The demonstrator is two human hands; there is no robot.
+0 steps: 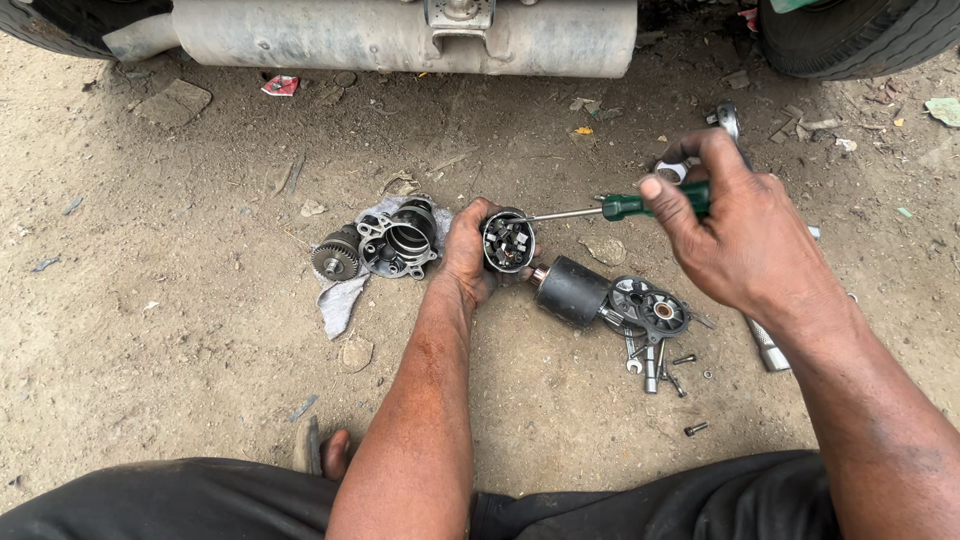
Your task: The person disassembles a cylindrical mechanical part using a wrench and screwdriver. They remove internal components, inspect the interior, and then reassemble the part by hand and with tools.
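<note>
Two hands are at work over the sandy ground. My left hand [468, 250] is closed around a round brush holder [509, 242], with the fingers wrapped behind it and the open face turned up to me, so I see the small brushes inside. My right hand [735, 225] grips the green handle of a screwdriver [640, 206]; the thumb lies on top of the handle and the other fingers curl under it. The metal shaft runs from these fingers toward the left hand, and its tip touches the upper rim of the brush holder.

Just beside the left fingers, on the side of the right hand, a dark cylindrical motor body [572, 289] lies on the ground, and a round end plate [650, 308] lies against it. Near this plate, below the right hand, some small bolts and a wrench [655, 365] are scattered. On the other side of the left hand, a housing part [400, 240] and a gear [335, 258] rest on a grey rag [340, 300]. Well beyond the fingers, a metal exhaust cylinder [400, 35] hangs under a vehicle.
</note>
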